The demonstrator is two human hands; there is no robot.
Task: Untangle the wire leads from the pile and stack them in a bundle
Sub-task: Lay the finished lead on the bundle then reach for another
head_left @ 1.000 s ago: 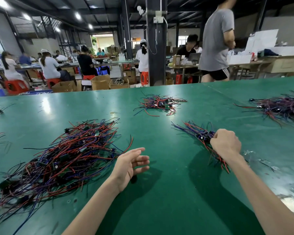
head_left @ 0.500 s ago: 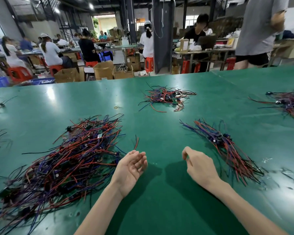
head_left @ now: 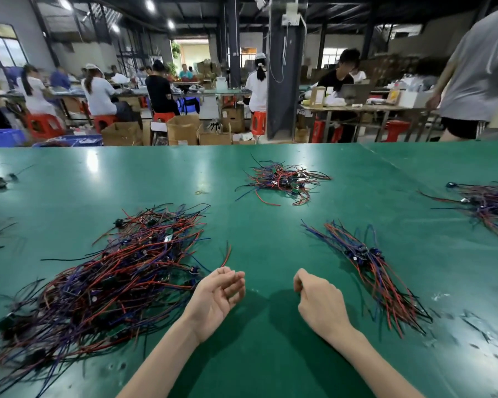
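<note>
Wire leads in red, blue and black form a big tangled pile (head_left: 107,277) on the green table (head_left: 265,354). It spreads away to the left of the left hand's fingers (head_left: 236,280), and its nearest strands end just beside them.

The left hand (head_left: 216,297) hovers low over the table with its palm turned up and inward. Its fingers are loosely curled and close together, and they hold nothing.

Well beyond both sets of fingertips, toward the far edge, lies a smaller heap (head_left: 282,179) of the same leads.

The right hand (head_left: 319,305) is near the left one, with bare table between them. Its back faces up and its fingers (head_left: 298,280) are bent loosely downward. No wire shows in them.

Just to the right of those fingers, apart from them, lies the bundle (head_left: 368,262). Its leads are roughly parallel and run diagonally away, with small dark parts gathered near the middle.

Farther right still, at the frame's edge, sits another heap (head_left: 486,205). Behind it, past the table, stands a person in a grey shirt (head_left: 477,61).
</note>
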